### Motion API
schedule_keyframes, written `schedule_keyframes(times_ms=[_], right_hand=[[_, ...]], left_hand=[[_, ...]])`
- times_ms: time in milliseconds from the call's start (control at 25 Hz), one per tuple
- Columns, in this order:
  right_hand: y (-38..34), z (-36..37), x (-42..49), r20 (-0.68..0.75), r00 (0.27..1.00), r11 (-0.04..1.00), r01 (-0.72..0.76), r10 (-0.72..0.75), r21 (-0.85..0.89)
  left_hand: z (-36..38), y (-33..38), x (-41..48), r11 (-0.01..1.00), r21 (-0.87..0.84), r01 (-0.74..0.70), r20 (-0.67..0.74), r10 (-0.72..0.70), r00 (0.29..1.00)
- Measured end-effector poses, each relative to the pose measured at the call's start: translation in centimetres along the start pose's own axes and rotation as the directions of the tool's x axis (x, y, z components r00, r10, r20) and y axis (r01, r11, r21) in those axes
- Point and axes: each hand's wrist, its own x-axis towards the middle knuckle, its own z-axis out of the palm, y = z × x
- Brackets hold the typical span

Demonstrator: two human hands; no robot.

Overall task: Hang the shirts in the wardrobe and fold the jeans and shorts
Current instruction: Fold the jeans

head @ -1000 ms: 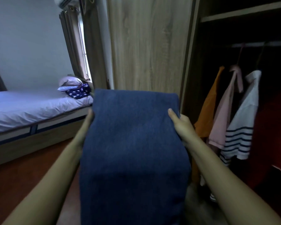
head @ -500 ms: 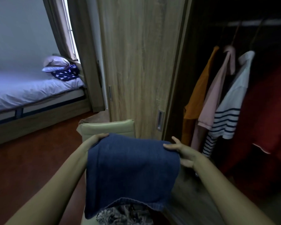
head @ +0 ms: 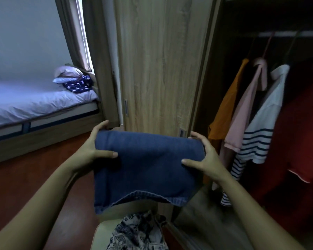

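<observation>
We stand at the open wardrobe, its wooden door slid aside, with a bed to the left below the window. On the rail inside hang a red garment, a white shirt with navy stripes, a pink shirt and an orange shirt. In front of the door we hold the folded jeans in mid-air, the hem hanging nearest us. The left hand grips their left edge, thumb pressed on top and fingers curled round the far corner. The right hand clasps the right edge the same way. Below, a patterned garment lies on a pale seat. We judge the jeans fold nearly finished. The next move calls for a flat place to set them, both edges held level so the layers do not slip.
</observation>
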Motion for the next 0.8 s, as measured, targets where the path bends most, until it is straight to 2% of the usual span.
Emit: schedule_keyframes(times_ms=[80, 200, 360, 440, 520, 640, 720, 800], right_hand=[[-1.1, 0.1, 0.3, -0.092, 0.988, 0.99, 0.117, -0.124, -0.076], [-3.2, -0.2, 1.4, -0.234, 0.939, 0.968, 0.235, -0.25, -0.093], [-4.8, -0.7, 2.4, -0.35, 0.885, 0.95, 0.264, -0.308, -0.168], [-5.6, -0.6, 2.8, -0.373, 0.87, 0.945, 0.321, -0.323, -0.068], [-6.3, -0.5, 3.0, -0.407, 0.849, 0.934, 0.356, -0.337, -0.03], [-7.3, -1.1, 3.1, -0.428, 0.835, 0.931, 0.364, -0.345, -0.04], [-8.1, -1.9, 3.1, -0.387, 0.875, 0.947, 0.322, -0.292, 0.015], [-7.0, -2.9, 3.1, -0.271, 0.954, 0.978, 0.166, -0.128, 0.124]], left_hand=[[-0.5, 0.5, 0.2, 0.99, 0.073, -0.121, -0.009, 0.122, 0.993], [-0.7, 2.1, 0.8, 0.961, 0.194, -0.196, -0.145, 0.226, 0.963], [-1.5, 2.7, 1.7, 0.913, 0.386, -0.131, -0.278, 0.251, 0.927], [-1.2, 2.4, 2.0, 0.887, 0.442, -0.137, -0.314, 0.296, 0.902], [0.3, 1.9, 1.9, 0.913, 0.311, -0.262, -0.296, 0.355, 0.887], [3.1, 1.0, 2.0, 0.945, -0.064, -0.32, -0.321, 0.285, 0.903], [4.6, 0.8, 2.4, 0.922, -0.202, -0.329, -0.38, 0.236, 0.894], [5.4, 1.1, 3.1, 0.918, -0.251, -0.308, -0.446, 0.173, 0.878]])
